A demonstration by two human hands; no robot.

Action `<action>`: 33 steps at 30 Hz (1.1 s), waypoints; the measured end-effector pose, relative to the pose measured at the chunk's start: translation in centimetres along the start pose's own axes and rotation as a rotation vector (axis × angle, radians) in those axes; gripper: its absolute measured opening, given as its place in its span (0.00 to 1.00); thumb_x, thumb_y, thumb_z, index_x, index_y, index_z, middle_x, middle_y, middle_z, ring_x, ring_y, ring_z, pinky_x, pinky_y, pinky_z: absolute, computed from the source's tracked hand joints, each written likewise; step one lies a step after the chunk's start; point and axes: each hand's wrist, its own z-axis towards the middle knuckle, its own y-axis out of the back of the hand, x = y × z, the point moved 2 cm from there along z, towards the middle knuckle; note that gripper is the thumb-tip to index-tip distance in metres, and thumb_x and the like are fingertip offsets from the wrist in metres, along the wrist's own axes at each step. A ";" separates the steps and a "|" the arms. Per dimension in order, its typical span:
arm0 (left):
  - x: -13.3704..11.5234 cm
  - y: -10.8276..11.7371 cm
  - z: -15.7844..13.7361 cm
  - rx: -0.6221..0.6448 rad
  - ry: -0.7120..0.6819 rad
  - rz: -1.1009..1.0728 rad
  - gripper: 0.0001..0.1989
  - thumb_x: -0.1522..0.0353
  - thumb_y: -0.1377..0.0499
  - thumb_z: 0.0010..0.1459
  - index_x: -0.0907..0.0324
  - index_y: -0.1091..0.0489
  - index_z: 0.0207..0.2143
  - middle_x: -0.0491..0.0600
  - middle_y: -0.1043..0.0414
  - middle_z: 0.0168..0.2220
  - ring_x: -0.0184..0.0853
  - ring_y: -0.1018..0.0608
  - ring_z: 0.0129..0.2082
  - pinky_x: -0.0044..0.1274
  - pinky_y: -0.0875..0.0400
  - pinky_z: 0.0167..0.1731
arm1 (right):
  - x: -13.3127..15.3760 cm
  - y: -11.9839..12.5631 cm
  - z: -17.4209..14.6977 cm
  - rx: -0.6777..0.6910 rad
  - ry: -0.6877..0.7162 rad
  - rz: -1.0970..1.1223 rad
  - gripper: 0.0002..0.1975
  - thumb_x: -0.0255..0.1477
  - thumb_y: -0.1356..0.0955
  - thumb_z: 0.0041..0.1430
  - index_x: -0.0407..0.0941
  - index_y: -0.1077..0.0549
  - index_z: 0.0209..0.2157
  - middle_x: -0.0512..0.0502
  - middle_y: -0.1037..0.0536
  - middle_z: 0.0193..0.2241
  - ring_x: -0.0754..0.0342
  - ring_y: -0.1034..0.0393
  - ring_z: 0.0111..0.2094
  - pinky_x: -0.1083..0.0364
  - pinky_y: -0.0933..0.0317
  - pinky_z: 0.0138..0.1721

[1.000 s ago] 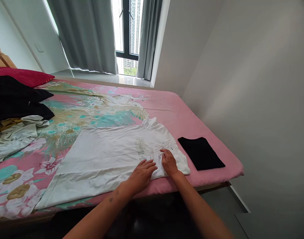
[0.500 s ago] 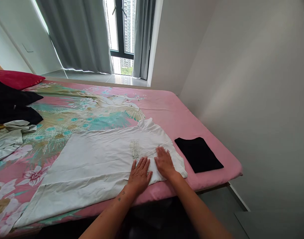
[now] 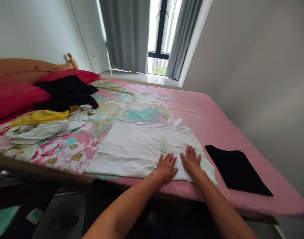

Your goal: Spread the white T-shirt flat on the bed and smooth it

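A white T-shirt point(image 3: 134, 142) with a small printed patch lies spread out on the bed, its neck end to the right and its hem to the left. My left hand point(image 3: 166, 167) rests flat on the shirt just below the print, fingers stretched. Beside it, my right hand point(image 3: 191, 160) lies on the chest part nearer the collar, with its fingers out too. Neither hand grips the cloth. To the right of the shirt is a folded black garment point(image 3: 238, 169), apart from both hands.
The bed has a pink flowered sheet point(image 3: 191, 103). At its left lie a heap of black clothing point(image 3: 69, 91), a yellow garment point(image 3: 42, 117), pale crumpled clothes point(image 3: 49, 129) and red pillows point(image 3: 20, 98) by the wooden headboard point(image 3: 30, 68). A wall point(image 3: 273, 83) borders the right side.
The view has turned left, bringing the headboard, pillows and clothes pile into sight. Both hands stay on the shirt; the right hand's fingers have shifted slightly.
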 end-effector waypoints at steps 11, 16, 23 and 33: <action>19.3 10.7 -12.6 0.074 0.498 0.315 0.35 0.50 0.56 0.59 0.55 0.52 0.64 0.53 0.59 0.66 0.43 0.56 0.66 0.48 0.75 0.59 | 0.6 -3.2 -3.0 -0.071 0.058 -0.043 0.36 0.46 0.54 0.62 0.40 0.56 0.65 0.46 0.58 0.65 0.50 0.67 0.65 0.39 0.72 0.62; 23.8 14.6 -16.3 -0.138 0.736 0.470 0.30 0.57 0.55 0.61 0.63 0.46 0.61 0.57 0.56 0.65 0.45 0.54 0.66 0.47 0.66 0.60 | 0.9 -3.2 -2.7 -0.071 0.046 -0.052 0.35 0.45 0.55 0.63 0.40 0.56 0.65 0.45 0.58 0.66 0.50 0.68 0.65 0.39 0.73 0.62; 14.4 10.0 -11.9 -0.072 0.066 0.228 0.22 0.67 0.58 0.63 0.54 0.38 0.57 0.48 0.44 0.62 0.34 0.46 0.64 0.35 0.54 0.62 | 1.4 -1.3 -2.9 0.016 0.005 0.057 0.34 0.45 0.53 0.63 0.41 0.57 0.65 0.47 0.59 0.66 0.51 0.68 0.66 0.39 0.72 0.62; 14.4 6.7 -10.4 0.021 0.036 0.243 0.28 0.54 0.55 0.62 0.48 0.51 0.63 0.47 0.54 0.65 0.38 0.50 0.65 0.40 0.68 0.62 | 2.5 -0.8 -3.9 0.064 0.132 0.025 0.28 0.39 0.52 0.65 0.48 0.54 0.64 0.52 0.57 0.65 0.55 0.66 0.65 0.40 0.71 0.62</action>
